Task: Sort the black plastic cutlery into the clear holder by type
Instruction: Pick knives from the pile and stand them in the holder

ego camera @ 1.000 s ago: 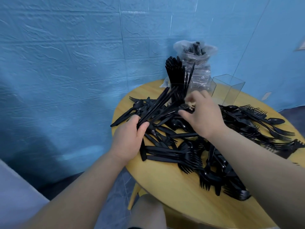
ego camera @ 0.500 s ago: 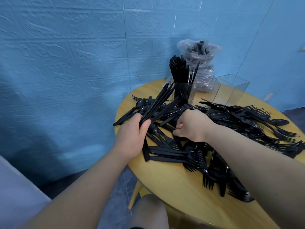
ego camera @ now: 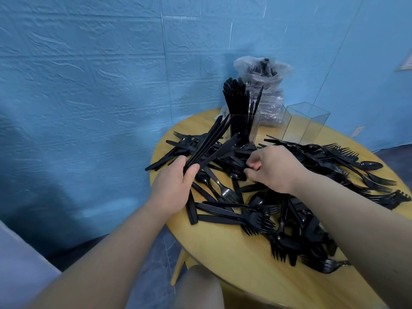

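A heap of black plastic cutlery (ego camera: pixel 263 197) covers the round wooden table (ego camera: pixel 234 253): forks, spoons and knives mixed. My left hand (ego camera: pixel 176 186) grips a bundle of black knives (ego camera: pixel 209 141) that fans up and to the right. My right hand (ego camera: pixel 274 168) is down in the middle of the pile, its fingers curled and pinching a piece of cutlery there. The clear holder (ego camera: pixel 243 128) stands at the back; its left compartment is packed with upright black knives, while the compartments to the right (ego camera: pixel 305 123) look empty.
A clear plastic bag of more cutlery (ego camera: pixel 263 85) leans against the blue wall behind the holder. The table's near-left edge drops to a dark floor. Forks spread toward the right rim (ego camera: pixel 379 179).
My right hand drew back from near the holder, dropped into the pile and curled onto a piece. My left hand kept its hold on the knife bundle, barely moving.
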